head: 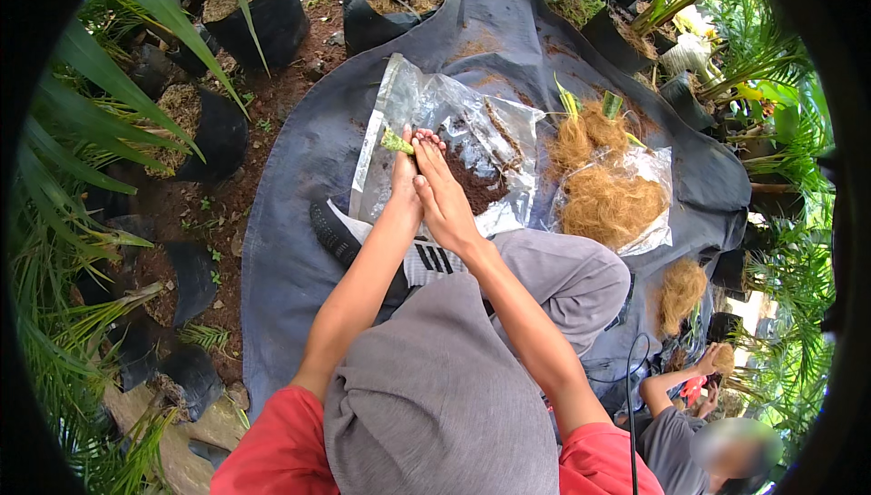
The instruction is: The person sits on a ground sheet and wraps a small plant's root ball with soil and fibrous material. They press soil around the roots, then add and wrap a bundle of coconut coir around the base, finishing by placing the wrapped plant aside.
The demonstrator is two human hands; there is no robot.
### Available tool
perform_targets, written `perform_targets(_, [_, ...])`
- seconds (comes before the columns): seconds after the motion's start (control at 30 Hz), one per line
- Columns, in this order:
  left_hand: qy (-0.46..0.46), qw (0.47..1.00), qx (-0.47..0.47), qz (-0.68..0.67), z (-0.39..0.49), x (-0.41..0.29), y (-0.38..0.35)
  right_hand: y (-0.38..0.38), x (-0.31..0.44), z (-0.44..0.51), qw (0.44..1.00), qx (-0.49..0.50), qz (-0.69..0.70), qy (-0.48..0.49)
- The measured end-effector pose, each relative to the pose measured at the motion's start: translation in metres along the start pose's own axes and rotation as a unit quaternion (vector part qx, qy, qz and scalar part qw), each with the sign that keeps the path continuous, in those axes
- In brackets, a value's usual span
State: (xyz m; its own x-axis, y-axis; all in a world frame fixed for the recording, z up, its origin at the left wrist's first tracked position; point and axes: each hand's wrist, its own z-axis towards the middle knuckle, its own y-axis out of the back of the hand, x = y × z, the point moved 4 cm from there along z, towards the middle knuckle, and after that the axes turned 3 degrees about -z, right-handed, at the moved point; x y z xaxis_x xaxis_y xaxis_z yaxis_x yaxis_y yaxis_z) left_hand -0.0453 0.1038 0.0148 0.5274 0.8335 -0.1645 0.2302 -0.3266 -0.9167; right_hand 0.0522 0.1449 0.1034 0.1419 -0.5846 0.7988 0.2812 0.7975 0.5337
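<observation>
My left hand (404,182) and my right hand (441,185) are pressed palm to palm above a clear plastic sheet (422,97). Between them sits a short, mottled green leaf cutting (397,142), its leaf end poking out to the left past my fingers. Whatever surrounds its base is hidden by my palms. Just right of my hands, dark crumbly soil (482,189) lies heaped on the plastic. Farther right, a pad of brown coconut fibre (612,202) rests on another clear plastic bag (656,223). Fibre-wrapped balls (602,129) with leaf tips lie behind it.
A dark tarp (299,175) covers the ground under me. Black planting bags (265,25) with palms border it left and right. Another fibre clump (682,294) lies at right, near a seated person (670,440) holding a fibre ball (723,360). A black cable (633,393) hangs beside my right arm.
</observation>
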Motion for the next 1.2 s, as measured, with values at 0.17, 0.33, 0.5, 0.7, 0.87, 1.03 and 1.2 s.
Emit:
perform_targets(0.17, [0.017,0.997,0.044,-0.059,-0.007,-0.003,-0.028,0.031,0.0,0.005,0.971,-0.237,-0.02,0.019])
perform_targets(0.33, [-0.01,1.0,-0.019,-0.014,-0.008,0.0,-0.027,0.028,-0.004,0.002,0.974,-0.228,0.006,0.012])
perform_targets(0.5, [-0.02,1.0,-0.002,-0.008,-0.006,0.002,-0.011,0.021,-0.011,0.0,0.971,-0.238,0.025,-0.002])
perform_targets(0.7, [0.061,0.998,-0.006,-0.016,-0.014,0.003,-0.022,0.032,-0.009,0.005,0.971,-0.222,-0.063,0.07])
perform_targets(0.87, [0.008,0.999,-0.03,0.038,-0.02,0.007,-0.027,0.028,-0.02,0.008,0.98,-0.17,-0.021,0.105])
perform_targets(1.03, [0.007,0.997,-0.076,0.019,-0.013,0.011,0.001,0.016,-0.031,0.002,0.982,-0.172,-0.004,0.075])
perform_targets(1.2, [0.021,0.999,-0.032,-0.002,-0.012,0.005,-0.005,0.022,-0.026,0.003,0.986,-0.149,-0.017,0.071])
